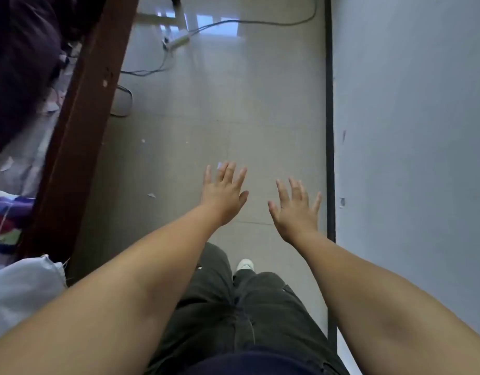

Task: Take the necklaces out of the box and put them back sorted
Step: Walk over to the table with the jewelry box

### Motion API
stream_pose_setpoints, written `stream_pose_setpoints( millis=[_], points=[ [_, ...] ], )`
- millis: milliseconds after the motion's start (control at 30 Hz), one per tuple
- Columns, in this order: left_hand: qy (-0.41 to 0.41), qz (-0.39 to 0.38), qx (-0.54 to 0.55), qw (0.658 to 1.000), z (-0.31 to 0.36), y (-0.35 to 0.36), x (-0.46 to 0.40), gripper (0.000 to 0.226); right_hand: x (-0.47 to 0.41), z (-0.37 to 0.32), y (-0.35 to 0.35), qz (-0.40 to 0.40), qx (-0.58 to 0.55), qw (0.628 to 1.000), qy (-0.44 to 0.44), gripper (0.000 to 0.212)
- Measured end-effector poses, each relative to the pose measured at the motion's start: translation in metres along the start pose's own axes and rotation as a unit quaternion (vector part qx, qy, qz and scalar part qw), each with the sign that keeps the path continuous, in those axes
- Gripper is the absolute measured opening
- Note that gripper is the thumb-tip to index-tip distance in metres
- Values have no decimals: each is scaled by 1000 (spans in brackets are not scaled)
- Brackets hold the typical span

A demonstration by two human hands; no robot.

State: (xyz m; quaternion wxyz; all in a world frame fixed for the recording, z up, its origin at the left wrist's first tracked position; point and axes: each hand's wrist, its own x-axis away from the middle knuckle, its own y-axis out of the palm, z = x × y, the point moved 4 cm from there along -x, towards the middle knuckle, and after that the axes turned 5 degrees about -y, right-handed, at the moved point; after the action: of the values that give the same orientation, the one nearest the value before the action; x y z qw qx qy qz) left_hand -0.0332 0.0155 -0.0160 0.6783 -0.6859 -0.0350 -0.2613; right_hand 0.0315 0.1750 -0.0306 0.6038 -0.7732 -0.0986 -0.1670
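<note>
Necklaces and box out of view; left hand (224, 197) and right hand (295, 209) spread empty over the floor (206, 104), wall (409, 104) at 3 o'clock.

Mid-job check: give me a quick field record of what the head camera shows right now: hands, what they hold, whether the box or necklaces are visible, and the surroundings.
left hand: open, fingers spread, held out over the floor, empty
right hand: open, fingers spread, empty
box: not in view
necklaces: not in view
floor: pale glossy tiles, a few small scraps
cables: on the floor at the far end
wooden frame: dark, runs diagonally on the left
wall: pale blue-grey, on the right
stance: standing, dark trousers, one white shoe visible
</note>
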Motion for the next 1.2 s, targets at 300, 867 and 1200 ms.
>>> stream_pose_setpoints(
  millis=[300, 867, 1200],
  points=[
    [-11, 28, 15, 999, -33, -51, -119, 59, -134, -5, -51, 19, 22, 1000, 3, 58],
    [89, 29, -45, 995, -41, -217, -432, 60, -419, 40, -201, 50, 10, 996, 68, 59],
    [19, 14, 7, 1000, -17, -307, -630, 59, -615, 122, -312, 5, 48, 998, 27, 58]
  ],
)
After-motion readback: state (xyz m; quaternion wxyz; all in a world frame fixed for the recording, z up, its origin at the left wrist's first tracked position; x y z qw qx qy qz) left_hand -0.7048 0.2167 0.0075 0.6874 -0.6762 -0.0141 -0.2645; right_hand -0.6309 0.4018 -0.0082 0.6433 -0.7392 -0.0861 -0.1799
